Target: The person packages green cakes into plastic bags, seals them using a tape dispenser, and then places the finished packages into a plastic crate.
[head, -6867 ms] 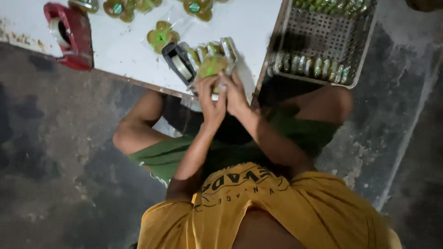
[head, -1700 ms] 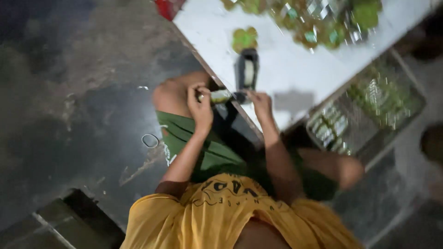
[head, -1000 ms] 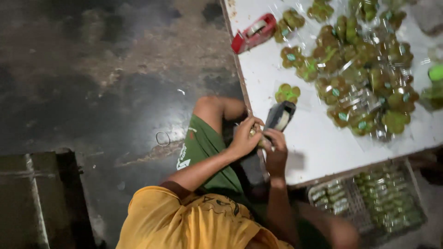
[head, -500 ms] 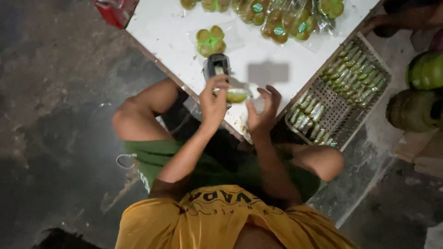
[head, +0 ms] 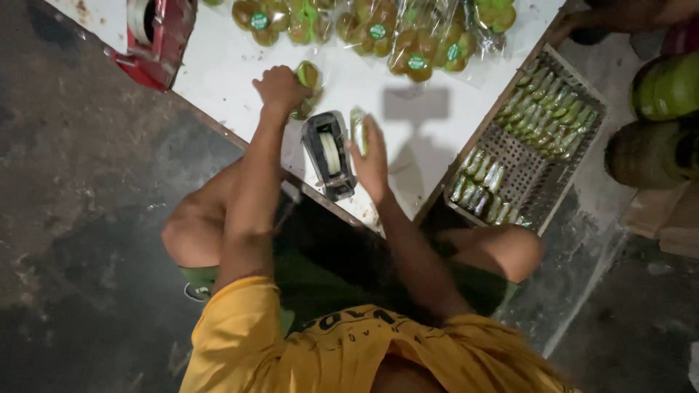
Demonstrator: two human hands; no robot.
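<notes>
My left hand (head: pixel 280 86) reaches out over the white table (head: pixel 408 145) and grips a clear-wrapped pack of green fruit (head: pixel 306 80) lying there. My right hand (head: pixel 373 156) holds a small wrapped green piece (head: pixel 357 131) just right of the black tape dispenser (head: pixel 329 154), which stands near the table's front edge between my two hands. My knees are bent under the table.
A heap of bagged green fruit with round stickers (head: pixel 378 33) lies at the table's far side. A red tape dispenser (head: pixel 156 36) sits at the far left. A metal mesh basket (head: pixel 535 138) with several small wrapped green pieces stands at right, with large green sacks (head: pixel 666 87) beyond.
My left hand left the spot at the black dispenser and stretched forward onto a fruit pack. My right hand took a small green piece. The view swung.
</notes>
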